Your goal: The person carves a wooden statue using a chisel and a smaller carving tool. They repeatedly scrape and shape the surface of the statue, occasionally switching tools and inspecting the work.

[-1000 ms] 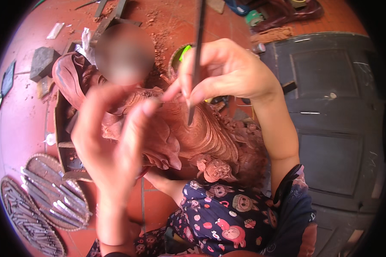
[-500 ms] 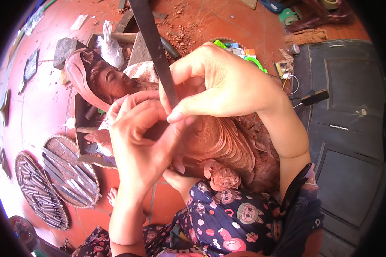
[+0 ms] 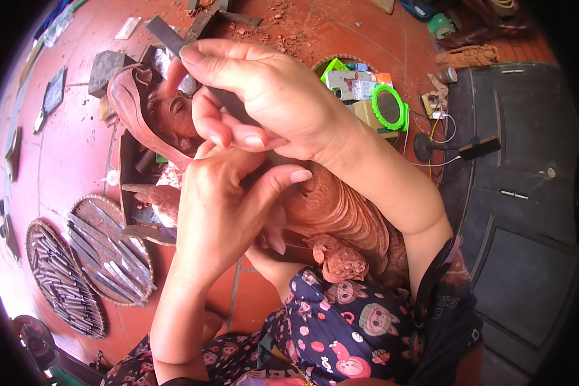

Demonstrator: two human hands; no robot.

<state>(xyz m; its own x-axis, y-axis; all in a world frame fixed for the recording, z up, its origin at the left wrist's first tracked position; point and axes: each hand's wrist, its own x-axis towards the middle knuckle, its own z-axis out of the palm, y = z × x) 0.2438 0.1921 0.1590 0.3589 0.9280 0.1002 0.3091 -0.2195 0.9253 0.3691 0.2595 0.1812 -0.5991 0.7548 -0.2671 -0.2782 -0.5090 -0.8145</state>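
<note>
- A reddish wooden carved figure (image 3: 341, 212) is seen lying across the lap, its head (image 3: 151, 112) pointing far left over the red tiled floor (image 3: 77, 154).
- A flat dark metal chisel (image 3: 174, 40) is held in the right hand (image 3: 270, 103); the fingers are closed around its shaft, and the blade end sticks out far left of the index fingertip.
- Against half a second ago, the chisel is noted as tilted from nearly upright to a low slant pointing far left, and the right hand as shifted toward the figure's head.
- The left hand (image 3: 222, 212) is pressed on the figure's middle, fingers curled about the wood and thumb stretched right; its grip looks unchanged.
- Judgement: the tool appears to have been re-angled for a fresh cut near the head; the working tip is hidden behind the hands.
- Two round woven trays of chisels (image 3: 64, 270) lie on the floor at near left; a green-rimmed mirror (image 3: 389, 106) lies far right.
</note>
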